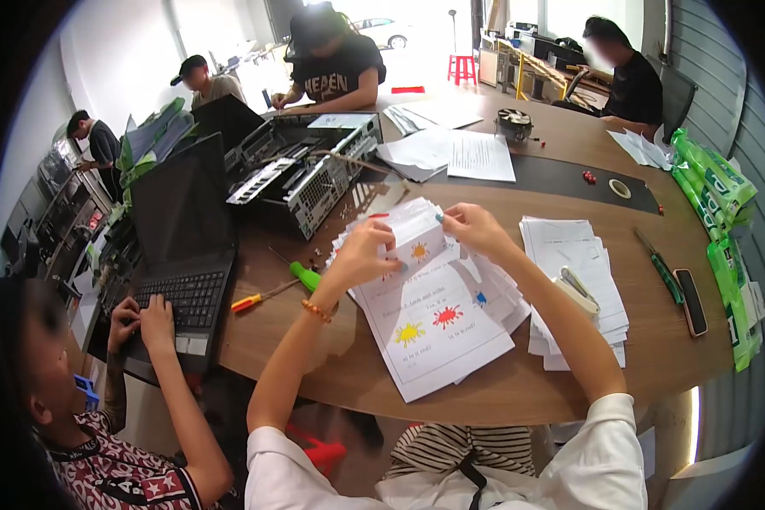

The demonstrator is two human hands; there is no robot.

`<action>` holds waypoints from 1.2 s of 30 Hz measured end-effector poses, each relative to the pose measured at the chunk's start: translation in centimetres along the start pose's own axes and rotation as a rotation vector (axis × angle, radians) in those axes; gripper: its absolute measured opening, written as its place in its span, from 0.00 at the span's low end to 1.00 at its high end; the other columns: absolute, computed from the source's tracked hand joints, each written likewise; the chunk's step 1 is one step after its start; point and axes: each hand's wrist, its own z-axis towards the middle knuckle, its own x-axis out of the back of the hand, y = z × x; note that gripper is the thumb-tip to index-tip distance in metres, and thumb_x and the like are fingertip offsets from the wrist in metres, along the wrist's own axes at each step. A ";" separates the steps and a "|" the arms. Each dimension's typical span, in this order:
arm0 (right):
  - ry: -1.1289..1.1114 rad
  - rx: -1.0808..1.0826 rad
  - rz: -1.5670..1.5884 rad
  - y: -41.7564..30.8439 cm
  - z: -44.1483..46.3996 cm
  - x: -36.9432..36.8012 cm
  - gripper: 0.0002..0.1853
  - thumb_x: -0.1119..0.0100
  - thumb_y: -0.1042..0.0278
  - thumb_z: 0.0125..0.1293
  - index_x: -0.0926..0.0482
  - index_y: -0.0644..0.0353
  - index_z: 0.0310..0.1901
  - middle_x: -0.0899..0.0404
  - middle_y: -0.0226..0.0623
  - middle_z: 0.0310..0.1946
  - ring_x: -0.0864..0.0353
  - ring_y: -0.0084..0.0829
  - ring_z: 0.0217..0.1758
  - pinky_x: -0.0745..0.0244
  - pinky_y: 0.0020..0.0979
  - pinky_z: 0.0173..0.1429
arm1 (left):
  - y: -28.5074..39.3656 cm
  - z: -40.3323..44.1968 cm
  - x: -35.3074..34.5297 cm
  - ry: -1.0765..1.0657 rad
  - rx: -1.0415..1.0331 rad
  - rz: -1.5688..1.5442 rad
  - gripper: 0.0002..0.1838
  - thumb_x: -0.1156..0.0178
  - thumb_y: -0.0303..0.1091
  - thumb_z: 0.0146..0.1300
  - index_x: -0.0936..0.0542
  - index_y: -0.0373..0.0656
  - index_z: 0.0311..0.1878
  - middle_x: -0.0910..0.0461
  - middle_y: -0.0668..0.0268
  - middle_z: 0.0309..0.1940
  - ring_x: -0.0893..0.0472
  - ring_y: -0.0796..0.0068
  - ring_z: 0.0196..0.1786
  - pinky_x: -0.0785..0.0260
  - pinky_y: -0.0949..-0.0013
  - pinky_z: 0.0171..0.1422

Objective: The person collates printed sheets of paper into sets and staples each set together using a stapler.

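Over a messy pile of printed worksheets [429, 361], both hands grip a raised paper sheet [419, 231] that is bent or folded over. My left hand [364, 255] pinches its left side, fingers curled, with a beaded bracelet at the wrist. At the sheet's upper right, my right hand [476, 228] holds the edge between thumb and fingers. Colored paint splashes and printed lines show on the worksheets. Right of them lies a second paper stack [561, 242] with a white stapler [576, 291] on top.
Left of the pile are a green-handled screwdriver [304, 276], an orange-yellow screwdriver [246, 303], an open computer case [314, 174] and a laptop [187, 255] used by a person. A phone [691, 302], green-handled tool [661, 268] and tape roll [620, 189] lie right. Other people sit behind.
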 end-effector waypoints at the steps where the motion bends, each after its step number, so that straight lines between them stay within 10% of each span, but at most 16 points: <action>1: -0.015 0.013 -0.019 -0.3 -0.1 0.2 0.17 0.48 0.64 0.63 0.25 0.68 0.47 0.20 0.42 0.37 0.21 0.28 0.38 0.26 0.28 0.43 | -0.1 0.1 0.1 -0.038 0.109 -0.085 0.13 0.32 0.34 0.35 0.24 0.36 0.21 0.24 0.56 0.31 0.25 0.60 0.42 0.33 0.65 0.49; 12: 0.009 0.168 0.126 1.1 1.8 0.1 0.17 0.58 0.74 0.59 0.27 0.70 0.48 0.19 0.42 0.36 0.21 0.29 0.29 0.25 0.30 0.38 | -0.3 -0.7 0.2 0.030 0.090 0.014 0.12 0.31 0.34 0.39 0.25 0.39 0.22 0.25 0.60 0.47 0.31 0.61 0.56 0.41 0.62 0.60; 26: -0.269 0.114 0.069 -0.1 1.0 1.1 0.13 0.41 0.74 0.54 0.20 0.69 0.41 0.19 0.36 0.32 0.24 0.18 0.33 0.30 0.20 0.39 | 1.6 -0.6 1.1 0.124 0.095 0.073 0.12 0.30 0.31 0.37 0.26 0.43 0.22 0.28 0.63 0.50 0.34 0.63 0.56 0.51 0.60 0.61; 36: -0.447 0.183 0.089 -0.3 0.6 2.5 0.15 0.44 0.80 0.51 0.21 0.70 0.43 0.19 0.35 0.31 0.24 0.16 0.31 0.28 0.20 0.40 | 3.7 0.1 1.2 0.151 0.311 -0.264 0.13 0.34 0.22 0.45 0.29 0.37 0.33 0.19 0.58 0.35 0.19 0.69 0.42 0.29 0.70 0.43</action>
